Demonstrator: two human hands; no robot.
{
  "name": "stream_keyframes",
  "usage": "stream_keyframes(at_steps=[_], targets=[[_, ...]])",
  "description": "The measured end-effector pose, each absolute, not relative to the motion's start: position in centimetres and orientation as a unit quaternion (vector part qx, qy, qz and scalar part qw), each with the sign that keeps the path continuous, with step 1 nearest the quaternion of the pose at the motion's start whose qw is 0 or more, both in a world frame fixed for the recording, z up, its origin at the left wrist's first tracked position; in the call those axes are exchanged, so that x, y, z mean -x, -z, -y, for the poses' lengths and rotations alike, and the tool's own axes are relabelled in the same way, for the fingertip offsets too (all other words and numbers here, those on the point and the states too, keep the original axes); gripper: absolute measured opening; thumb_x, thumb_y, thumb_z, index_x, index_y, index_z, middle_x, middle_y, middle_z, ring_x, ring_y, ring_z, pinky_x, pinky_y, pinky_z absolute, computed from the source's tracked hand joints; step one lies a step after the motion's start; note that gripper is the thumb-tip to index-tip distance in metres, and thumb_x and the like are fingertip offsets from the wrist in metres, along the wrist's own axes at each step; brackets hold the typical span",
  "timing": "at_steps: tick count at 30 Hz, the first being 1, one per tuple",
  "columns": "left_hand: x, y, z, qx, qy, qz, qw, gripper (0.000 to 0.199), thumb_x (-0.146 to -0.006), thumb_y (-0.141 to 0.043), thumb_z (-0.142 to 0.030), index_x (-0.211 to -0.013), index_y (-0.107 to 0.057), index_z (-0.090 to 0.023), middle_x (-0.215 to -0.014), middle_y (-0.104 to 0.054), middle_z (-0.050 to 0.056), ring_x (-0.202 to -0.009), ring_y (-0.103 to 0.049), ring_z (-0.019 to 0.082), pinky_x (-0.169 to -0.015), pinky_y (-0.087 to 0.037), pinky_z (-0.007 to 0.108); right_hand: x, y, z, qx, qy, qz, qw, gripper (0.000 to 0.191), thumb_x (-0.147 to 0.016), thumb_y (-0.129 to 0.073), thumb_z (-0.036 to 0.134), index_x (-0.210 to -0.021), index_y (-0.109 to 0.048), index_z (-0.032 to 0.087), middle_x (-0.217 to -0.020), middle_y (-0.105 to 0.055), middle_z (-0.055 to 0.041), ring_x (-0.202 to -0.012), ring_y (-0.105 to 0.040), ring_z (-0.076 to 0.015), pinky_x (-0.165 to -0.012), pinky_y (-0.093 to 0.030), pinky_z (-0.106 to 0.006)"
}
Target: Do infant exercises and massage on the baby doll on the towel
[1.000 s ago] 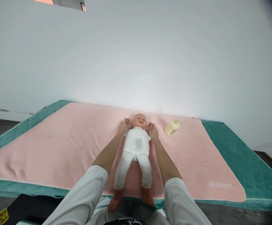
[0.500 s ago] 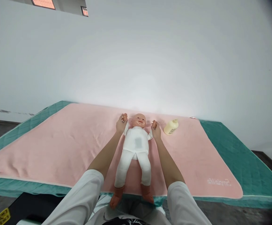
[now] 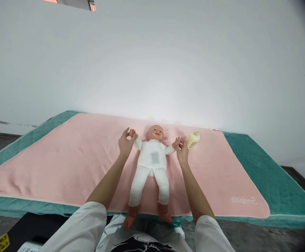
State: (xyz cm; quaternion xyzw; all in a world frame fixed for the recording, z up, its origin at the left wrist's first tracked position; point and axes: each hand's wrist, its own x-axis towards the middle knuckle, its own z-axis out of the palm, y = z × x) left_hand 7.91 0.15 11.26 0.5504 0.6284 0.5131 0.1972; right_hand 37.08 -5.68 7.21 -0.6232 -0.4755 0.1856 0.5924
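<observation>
A baby doll [image 3: 152, 155] with a cloth body lies on its back, head toward the wall and feet over the near edge. A grey patch marks its white chest. My left hand [image 3: 126, 142] is closed on the doll's hand at the left of its head. My right hand [image 3: 182, 150] grips the doll's other hand at the right. Both doll arms are spread out sideways. Just beyond my right fingers is a pale yellow bottle [image 3: 193, 140], partly covered by that hand.
Under the doll is a pink mat [image 3: 89, 161] with lettering at its right corner, laid over a green quilted cover [image 3: 265, 168]. A white wall [image 3: 152, 70] rises behind. A black object [image 3: 28, 227] with a yellow label sits low at the left.
My hands have moved apart, drawing the doll's arms from beside its head out to the sides. My right hand has come up against the bottle in view. The camera has tilted slightly.
</observation>
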Motion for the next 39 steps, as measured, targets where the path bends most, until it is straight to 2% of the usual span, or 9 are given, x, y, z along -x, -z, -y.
stream_keyframes(at_steps=[6,9,13,18,22,26,33,36,39], targets=[[-4.8,-10.6,4.3,-0.573,-0.433,-0.670,0.189,0.052,-0.081,-0.066,-0.039,-0.130,-0.061,-0.022,-0.114,-0.072,0.007,-0.108,-0.066,0.024,-0.090,-0.049,0.032,-36.6,-6.3,11.1,0.649,-0.179,0.466,0.574,0.062,-0.086,-0.054,0.046,-0.139,-0.044,0.016,-0.139,-0.055,-0.0192,-0.114,-0.063,-0.0279,-0.097,-0.050,-0.045],[-3.1,-9.5,6.2,-0.576,-0.380,-0.698,0.189,0.043,-0.081,-0.064,-0.041,-0.120,-0.066,-0.023,-0.112,-0.073,0.007,-0.104,-0.067,0.025,-0.083,-0.051,0.031,-36.0,-4.2,13.8,0.668,-0.188,0.437,0.573,0.064,-0.086,-0.054,0.045,-0.142,-0.040,0.018,-0.141,-0.053,-0.0178,-0.120,-0.060,-0.0285,-0.100,-0.048,-0.045],[-1.6,-7.2,8.4,-0.558,-0.320,-0.737,0.208,0.045,-0.080,-0.064,-0.045,-0.120,-0.067,-0.023,-0.111,-0.074,0.008,-0.098,-0.068,0.027,-0.078,-0.050,0.032,-35.1,-1.1,16.7,0.686,-0.241,0.359,0.585,0.072,-0.086,-0.053,0.048,-0.147,-0.031,0.016,-0.147,-0.047,-0.0182,-0.130,-0.053,-0.0285,-0.105,-0.045,-0.044],[-1.9,-5.3,10.6,-0.557,-0.269,-0.749,0.238,0.038,-0.082,-0.058,-0.044,-0.111,-0.068,-0.022,-0.102,-0.075,0.007,-0.091,-0.069,0.028,-0.070,-0.049,0.033,-34.4,-0.4,18.7,0.719,-0.255,0.341,0.549,0.063,-0.089,-0.049,0.054,-0.140,-0.045,0.018,-0.138,-0.057,-0.0143,-0.125,-0.057,-0.0287,-0.104,-0.045,-0.043],[-3.3,-5.0,11.7,-0.582,-0.287,-0.732,0.206,0.037,-0.081,-0.056,-0.045,-0.107,-0.067,-0.021,-0.097,-0.076,0.008,-0.092,-0.069,0.028,-0.080,-0.050,0.036,-33.9,-0.6,19.3,0.748,-0.236,0.373,0.496,0.063,-0.088,-0.050,0.054,-0.140,-0.049,0.018,-0.133,-0.062,-0.0135,-0.122,-0.059,-0.0302,-0.101,-0.047,-0.043],[-4.0,-4.2,12.3,-0.593,-0.310,-0.725,0.163,0.035,-0.083,-0.052,-0.046,-0.102,-0.068,-0.021,-0.103,-0.075,0.009,-0.100,-0.068,0.029,-0.094,-0.047,0.039,-33.9,0.8,19.5,0.753,-0.185,0.415,0.476,0.065,-0.088,-0.048,0.054,-0.140,-0.050,0.015,-0.141,-0.055,-0.0150,-0.131,-0.052,-0.0315,-0.108,-0.042,-0.046],[-4.0,-3.8,12.5,-0.574,-0.319,-0.733,0.178,0.040,-0.082,-0.053,-0.049,-0.107,-0.066,-0.021,-0.100,-0.075,0.008,-0.102,-0.067,0.030,-0.097,-0.047,0.041,-34.3,2.4,19.5,0.748,-0.133,0.462,0.457,0.064,-0.089,-0.043,0.056,-0.134,-0.056,0.012,-0.146,-0.051,-0.0158,-0.138,-0.043,-0.0322,-0.113,-0.036,-0.049],[-4.1,-4.3,12.6,-0.569,-0.321,-0.732,0.193,0.033,-0.082,-0.053,-0.046,-0.102,-0.067,-0.024,-0.100,-0.075,0.007,-0.102,-0.067,0.029,-0.098,-0.048,0.042,-34.3,2.0,19.6,0.745,-0.150,0.444,0.476,0.062,-0.087,-0.048,0.056,-0.135,-0.057,0.016,-0.146,-0.051,-0.0138,-0.138,-0.044,-0.0336,-0.113,-0.036,-0.052],[-4.0,-4.5,12.8,-0.548,-0.346,-0.731,0.213,0.036,-0.084,-0.053,-0.045,-0.112,-0.066,-0.024,-0.109,-0.073,0.008,-0.106,-0.066,0.029,-0.097,-0.049,0.042,-34.3,1.1,19.8,0.743,-0.184,0.411,0.495,0.063,-0.085,-0.053,0.054,-0.138,-0.054,0.020,-0.145,-0.053,-0.0108,-0.136,-0.047,-0.0336,-0.111,-0.038,-0.051]])
